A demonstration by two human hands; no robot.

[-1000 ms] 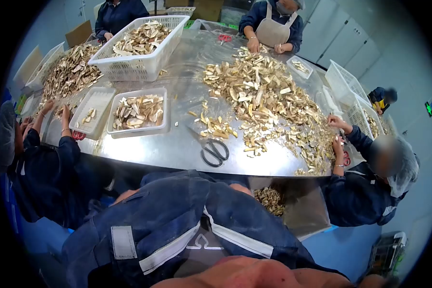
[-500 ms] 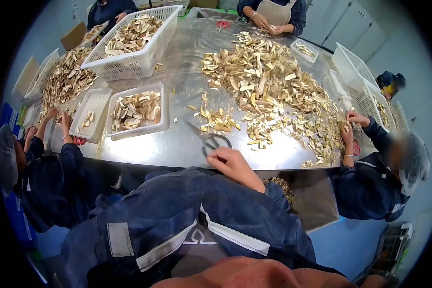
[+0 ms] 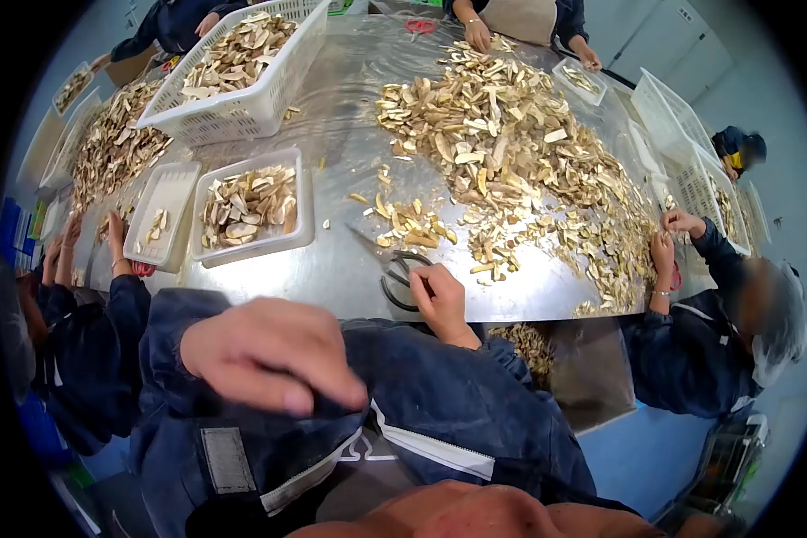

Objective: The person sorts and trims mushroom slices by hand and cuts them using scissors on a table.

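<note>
My left hand (image 3: 273, 354), slightly blurred, is raised in front of my jacket. Its index finger and thumb are apart, with nothing visible between them. At the front edge of the metal table (image 3: 332, 287), my right hand (image 3: 441, 305) is loosely closed beside the handles of dark scissors (image 3: 398, 269). The scissors lie on the table, blades pointing up and left. Whether the fingers touch a handle, or what is inside them, I cannot tell. Beyond lies a small group of mushroom slices (image 3: 414, 226), near a large heap of slices (image 3: 502, 134).
Left of centre stand a tub of slices (image 3: 305, 220), a shallower tray (image 3: 137, 255) and a large white basket (image 3: 269, 117). Co-workers' hands (image 3: 677, 224) are at the right edge, others at the left and far sides. Red scissors (image 3: 420, 27) lie at the back.
My left hand has come into view above my jacket. My right hand has shifted slightly right and turned more upright; the dark scissors stay put. The far co-worker's hands have moved apart.
</note>
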